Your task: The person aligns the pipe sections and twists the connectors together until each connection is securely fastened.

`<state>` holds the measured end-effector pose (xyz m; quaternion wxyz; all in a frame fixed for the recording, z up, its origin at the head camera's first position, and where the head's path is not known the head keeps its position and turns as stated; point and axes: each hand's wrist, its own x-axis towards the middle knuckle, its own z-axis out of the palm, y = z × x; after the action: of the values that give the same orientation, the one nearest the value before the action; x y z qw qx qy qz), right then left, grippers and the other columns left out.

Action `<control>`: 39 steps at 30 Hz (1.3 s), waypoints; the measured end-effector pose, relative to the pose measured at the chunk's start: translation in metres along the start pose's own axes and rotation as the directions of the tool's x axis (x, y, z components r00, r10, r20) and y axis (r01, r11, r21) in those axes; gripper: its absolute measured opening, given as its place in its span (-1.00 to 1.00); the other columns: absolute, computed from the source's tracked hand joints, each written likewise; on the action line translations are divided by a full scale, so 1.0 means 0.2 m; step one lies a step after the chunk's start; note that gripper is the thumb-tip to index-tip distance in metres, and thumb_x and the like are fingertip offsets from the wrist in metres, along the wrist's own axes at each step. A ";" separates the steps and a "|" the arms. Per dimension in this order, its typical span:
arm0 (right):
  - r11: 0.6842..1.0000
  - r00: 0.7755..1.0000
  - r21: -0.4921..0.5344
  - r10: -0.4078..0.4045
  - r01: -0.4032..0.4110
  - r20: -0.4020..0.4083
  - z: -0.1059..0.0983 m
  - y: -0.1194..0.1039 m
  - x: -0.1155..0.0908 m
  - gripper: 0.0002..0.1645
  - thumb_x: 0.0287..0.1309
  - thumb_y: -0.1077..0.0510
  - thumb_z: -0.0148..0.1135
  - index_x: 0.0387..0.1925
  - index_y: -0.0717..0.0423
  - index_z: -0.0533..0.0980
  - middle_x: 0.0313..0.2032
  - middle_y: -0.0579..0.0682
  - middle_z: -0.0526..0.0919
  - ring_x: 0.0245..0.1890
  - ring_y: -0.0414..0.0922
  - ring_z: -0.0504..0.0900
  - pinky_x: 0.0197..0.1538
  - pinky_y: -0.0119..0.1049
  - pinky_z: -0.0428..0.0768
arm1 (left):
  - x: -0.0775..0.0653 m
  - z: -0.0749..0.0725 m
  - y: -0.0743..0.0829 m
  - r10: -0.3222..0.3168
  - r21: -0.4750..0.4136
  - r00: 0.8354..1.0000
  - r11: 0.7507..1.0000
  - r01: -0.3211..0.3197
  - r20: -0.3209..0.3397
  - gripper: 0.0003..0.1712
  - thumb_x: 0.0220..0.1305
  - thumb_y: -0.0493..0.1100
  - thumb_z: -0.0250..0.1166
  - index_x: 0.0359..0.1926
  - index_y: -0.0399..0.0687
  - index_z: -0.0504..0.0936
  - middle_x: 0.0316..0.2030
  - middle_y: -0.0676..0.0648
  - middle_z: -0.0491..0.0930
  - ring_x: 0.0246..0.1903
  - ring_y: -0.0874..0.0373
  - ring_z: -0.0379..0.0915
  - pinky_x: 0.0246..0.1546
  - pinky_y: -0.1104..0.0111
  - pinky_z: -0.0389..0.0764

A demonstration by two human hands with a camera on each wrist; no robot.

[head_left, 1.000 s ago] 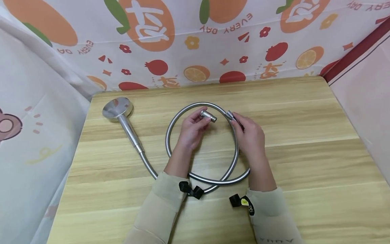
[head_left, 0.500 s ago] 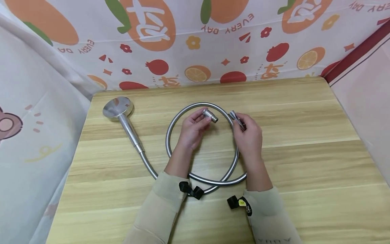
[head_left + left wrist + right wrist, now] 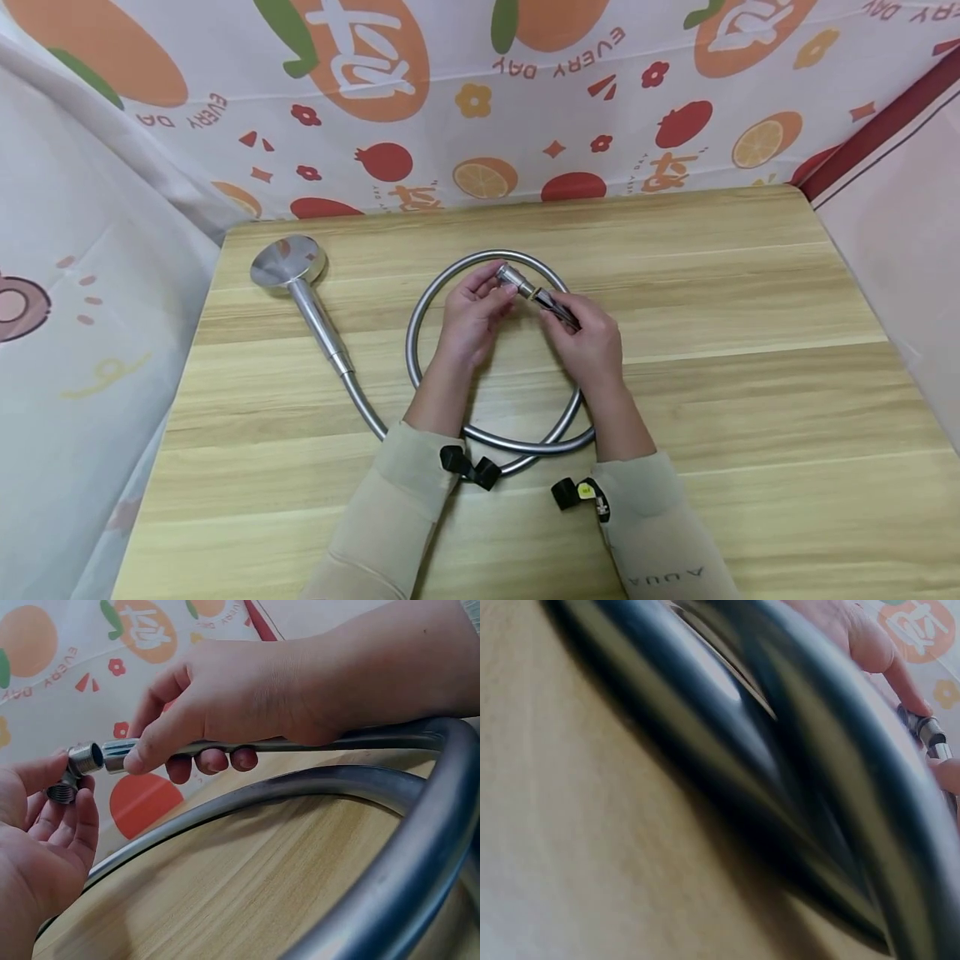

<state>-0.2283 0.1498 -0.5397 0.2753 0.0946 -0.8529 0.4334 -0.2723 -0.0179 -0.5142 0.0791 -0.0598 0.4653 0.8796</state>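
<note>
My left hand (image 3: pixel 468 321) pinches a small threaded metal pipe fitting (image 3: pixel 513 278) between thumb and fingers. In the left wrist view the fitting (image 3: pixel 85 757) shows an outer thread facing the hose and a second, threaded opening turned downward. My right hand (image 3: pixel 588 337) grips the ribbed end nut (image 3: pixel 118 754) of a flexible metal shower hose (image 3: pixel 412 337). Nut and fitting are lined up, their ends right at each other. From the nut the hose runs back under my right palm. The right wrist view shows mostly blurred hose (image 3: pixel 825 742), with the fitting small at its right edge.
A round silver shower head (image 3: pixel 288 260) lies at the table's left, joined to the other hose end. The hose loops on the wooden table (image 3: pixel 750 375) under both hands. A fruit-print cloth (image 3: pixel 480 100) hangs behind, and a pale cloth (image 3: pixel 97 333) covers the left side.
My right hand has moved left with the hose end, turning it toward the fitting and closing the gap. My left hand with the fitting has stayed nearly still.
</note>
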 end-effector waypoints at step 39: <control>0.999 0.997 -0.007 0.034 -0.034 0.075 0.01 0.01 0.00 -0.60 0.19 0.02 0.38 -0.03 0.20 0.65 -0.17 0.15 0.74 -0.18 0.05 0.72 -0.10 -0.08 0.69 | -0.01 0.01 -0.01 0.064 0.260 0.997 0.963 -0.073 0.044 -0.47 0.17 -0.48 0.32 0.19 -0.45 0.47 -0.27 0.05 0.69 -0.29 0.23 0.60 -0.32 0.39 0.65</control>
<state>-0.2297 0.1498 -0.5407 0.2358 0.0955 -0.8654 0.4316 -0.2705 -0.0150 -0.5149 0.0640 -0.0174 0.5773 0.8138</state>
